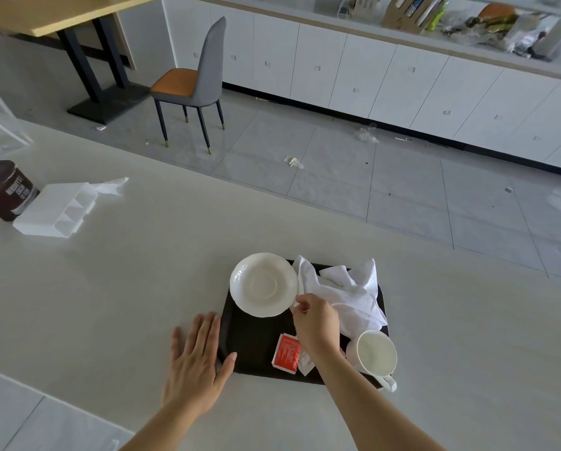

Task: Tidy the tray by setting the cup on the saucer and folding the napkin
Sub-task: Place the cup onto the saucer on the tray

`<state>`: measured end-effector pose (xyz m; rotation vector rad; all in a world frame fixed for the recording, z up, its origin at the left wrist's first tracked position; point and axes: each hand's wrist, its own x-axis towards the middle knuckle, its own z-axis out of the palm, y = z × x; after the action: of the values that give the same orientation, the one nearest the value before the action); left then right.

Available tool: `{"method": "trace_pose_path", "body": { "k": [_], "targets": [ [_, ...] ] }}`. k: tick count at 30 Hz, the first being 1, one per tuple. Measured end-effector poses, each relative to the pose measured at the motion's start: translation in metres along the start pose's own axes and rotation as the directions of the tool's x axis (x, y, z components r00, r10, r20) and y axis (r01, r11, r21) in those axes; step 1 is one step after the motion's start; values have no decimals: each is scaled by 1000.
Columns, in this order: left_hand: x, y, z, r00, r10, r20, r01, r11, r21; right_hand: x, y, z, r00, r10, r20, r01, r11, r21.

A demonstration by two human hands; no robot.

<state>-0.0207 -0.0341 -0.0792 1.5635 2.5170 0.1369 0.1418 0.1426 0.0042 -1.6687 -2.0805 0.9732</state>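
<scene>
Right hand [316, 323] covers part of the red packet [286, 353] and the napkin's [344, 294] near edge; packet print too small to read. Napkin hides the tray's [249, 340] far right corner. Both forearms cut off by the bottom edge. Brown jar [4, 190] cut by the left edge. Shelf clutter at top right blurred, unidentifiable.
</scene>
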Motion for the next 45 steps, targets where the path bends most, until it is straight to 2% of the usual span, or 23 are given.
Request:
{"method": "trace_pose_path", "body": {
  "k": [4, 9, 14, 18, 20, 26, 33, 40, 45],
  "targets": [
    [1, 0, 0, 1000, -4, -3, 4, 1000, -10, -10, 6, -41, 982, -184, 31, 186, 967, -173],
    [2, -1, 2, 1000, 4, -15, -4, 1000, -5, -34, 50, -106, 960, -242, -145, 187, 931, -314],
    [1, -2, 4, 999, 19, -34, -19, 1000, -6, -60, 92, -132, 992, -104, -73, 65, 910, -409],
    [2, -2, 7, 999, 28, -36, -28, 1000, -9, -71, 112, -129, 994, 97, 49, -65, 894, -443],
    [2, -2, 7, 999, 31, -34, -32, 999, -5, -73, 116, -125, 983, 166, 81, -116, 896, -429],
    [3, -2, 7, 999, 28, -34, -28, 1000, 9, -73, 120, -117, 992, 121, -40, -127, 951, -282],
    [2, 0, 6, 999, 24, -41, -24, 1000, 1, -79, 129, -110, 975, 214, -64, -219, 971, -99],
    [1, -1, 8, 999, 13, -37, -13, 1000, -12, -84, 114, -116, 973, 124, -194, -137, 989, -52],
    [2, -1, 7, 1000, -6, -26, 5, 1000, -22, -67, 73, -108, 992, 46, -121, -47, 999, -6]
  ]
}}
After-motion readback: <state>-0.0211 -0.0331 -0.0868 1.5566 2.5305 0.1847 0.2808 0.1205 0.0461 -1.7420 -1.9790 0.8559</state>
